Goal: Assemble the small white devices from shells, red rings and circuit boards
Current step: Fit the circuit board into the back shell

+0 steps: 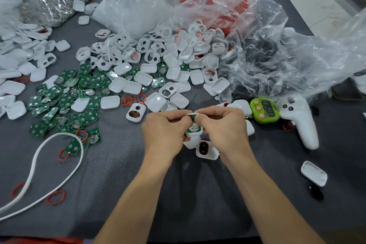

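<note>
Both hands meet over the dark table just below the parts pile. My left hand (pixel 165 130) and my right hand (pixel 223 127) pinch one small white shell (pixel 194 130) from either side, and a green circuit board with a round metal cell shows inside it. Beneath my hands lie a white shell with a red ring (pixel 206 149) and another white shell part (pixel 191 141). Loose white shells (pixel 158 69) are heaped behind, green circuit boards (pixel 65 95) spread to the left, and red rings (pixel 130 100) lie scattered.
Clear plastic bags (pixel 257 49) crowd the back, one holding red rings. A green timer (pixel 264 110) and a white controller (pixel 301 119) sit at right. A white cable (pixel 35 164) loops at lower left. A lone shell (pixel 314 175) lies at right.
</note>
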A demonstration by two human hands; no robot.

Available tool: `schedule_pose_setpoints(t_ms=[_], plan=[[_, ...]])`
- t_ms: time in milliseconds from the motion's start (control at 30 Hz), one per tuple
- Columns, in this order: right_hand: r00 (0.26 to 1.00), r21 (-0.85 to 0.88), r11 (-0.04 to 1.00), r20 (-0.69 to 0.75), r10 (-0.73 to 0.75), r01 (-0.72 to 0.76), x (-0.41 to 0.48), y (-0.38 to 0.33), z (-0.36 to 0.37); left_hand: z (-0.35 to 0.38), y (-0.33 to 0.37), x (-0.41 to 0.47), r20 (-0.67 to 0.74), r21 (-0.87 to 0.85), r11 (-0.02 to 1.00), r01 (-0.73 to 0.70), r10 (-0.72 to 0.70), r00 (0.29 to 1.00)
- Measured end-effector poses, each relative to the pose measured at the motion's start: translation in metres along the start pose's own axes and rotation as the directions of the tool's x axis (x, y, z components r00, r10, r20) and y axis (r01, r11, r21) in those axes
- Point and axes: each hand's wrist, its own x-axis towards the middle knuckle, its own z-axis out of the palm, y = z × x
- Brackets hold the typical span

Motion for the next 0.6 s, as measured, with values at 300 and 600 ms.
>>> schedule_pose_setpoints(t_ms=[300, 600], plan=[[0.971, -0.053, 0.995, 0.23, -0.071, 0.085, 0.0021, 0.0008, -0.0051, -0.0079, -0.0007, 0.0032, -0.001, -0.037, 0.999, 0.03, -0.03, 1.0], [0.985, -0.154, 0.986, 0.167, -0.034, 0.06, 0.0038, 0.0016, -0.0041, -0.0059, -0.0022, 0.0004, 0.014, -0.062, 0.997, 0.055, -0.054, 0.998]])
